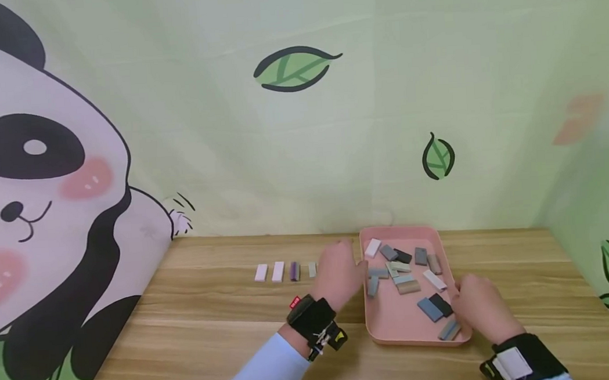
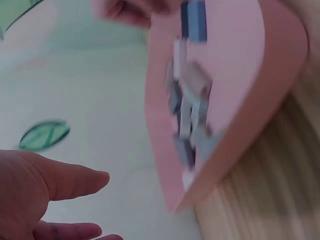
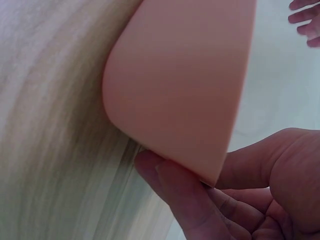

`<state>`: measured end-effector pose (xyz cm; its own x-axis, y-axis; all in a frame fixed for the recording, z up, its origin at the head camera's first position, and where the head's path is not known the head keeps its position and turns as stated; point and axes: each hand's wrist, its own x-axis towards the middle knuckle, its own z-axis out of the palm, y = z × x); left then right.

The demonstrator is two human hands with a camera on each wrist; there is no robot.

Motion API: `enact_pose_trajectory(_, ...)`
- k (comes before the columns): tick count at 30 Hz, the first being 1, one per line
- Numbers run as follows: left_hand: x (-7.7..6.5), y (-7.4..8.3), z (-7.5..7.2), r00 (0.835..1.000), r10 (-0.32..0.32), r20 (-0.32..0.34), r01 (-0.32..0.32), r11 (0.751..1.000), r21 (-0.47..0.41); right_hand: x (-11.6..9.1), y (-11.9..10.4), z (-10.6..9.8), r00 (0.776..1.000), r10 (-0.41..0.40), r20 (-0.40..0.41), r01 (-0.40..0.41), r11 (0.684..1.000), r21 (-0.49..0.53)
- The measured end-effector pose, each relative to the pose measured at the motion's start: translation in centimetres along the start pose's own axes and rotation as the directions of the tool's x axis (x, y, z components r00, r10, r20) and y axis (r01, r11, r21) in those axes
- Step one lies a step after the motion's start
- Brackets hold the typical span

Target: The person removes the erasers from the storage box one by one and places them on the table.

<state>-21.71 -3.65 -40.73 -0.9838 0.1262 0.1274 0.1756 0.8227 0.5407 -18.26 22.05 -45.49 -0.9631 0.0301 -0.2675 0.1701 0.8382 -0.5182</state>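
My right hand grips the right side wall of a pink tray, thumb over the rim and fingers on the outside, as the right wrist view shows. Small flat rectangular blocks in grey, blue, black, tan and white lie scattered inside; a dark grey block and a blue block are among them. Beside the tray's left edge is my left hand. Its thumb and fingers stand apart in the left wrist view, with nothing between them.
Left of the left hand, a spaced row holds two white blocks, a purple and grey one and a pale grey-green one. They lie on the wooden table. A green printed backdrop rises behind the tray.
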Motion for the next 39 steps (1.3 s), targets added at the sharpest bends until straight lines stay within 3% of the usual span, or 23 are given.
enact_pose_trajectory(5,-0.1,1.8,3.0,0.995,0.029,0.096,-0.032,0.999,0.026,-0.1,0.0,-0.2,1.0,-0.013,-0.019,0.012,1.0,-0.015)
enact_pose_trajectory(8,-0.1,2.1,4.8,0.987,0.043,0.155,-0.054,0.997,0.062,-0.1,0.0,-0.2,1.0,-0.018,-0.02,0.018,1.0,-0.019)
enact_pose_trajectory(12,-0.2,2.4,6.1,0.983,0.043,0.181,-0.061,0.993,0.098,-0.1,0.0,-0.2,1.0,-0.02,-0.014,0.02,1.0,-0.018)
enact_pose_trajectory(16,-0.1,2.7,6.8,0.981,0.101,0.166,-0.13,0.976,0.174,0.0,0.0,-0.3,1.0,-0.012,-0.008,0.012,1.0,-0.014)
enact_pose_trajectory(21,-0.2,3.0,7.8,0.976,0.156,0.152,-0.198,0.927,0.319,0.1,0.1,-0.2,1.0,-0.008,-0.011,0.008,1.0,-0.02)
enact_pose_trajectory(26,-0.4,3.0,8.5,0.977,0.17,0.131,-0.209,0.891,0.404,0.1,0.2,-0.1,1.0,-0.004,-0.003,0.004,1.0,-0.017)
enact_pose_trajectory(32,0.1,2.6,8.9,0.98,0.191,0.063,-0.198,0.865,0.461,0.1,0.1,-0.1,1.0,0.007,0.007,-0.007,1.0,0.002)
enact_pose_trajectory(39,0.4,2.5,9.2,0.982,0.18,0.05,-0.18,0.835,0.519,0.2,0.3,0.1,1.0,0.003,0.005,-0.003,1.0,-0.005)
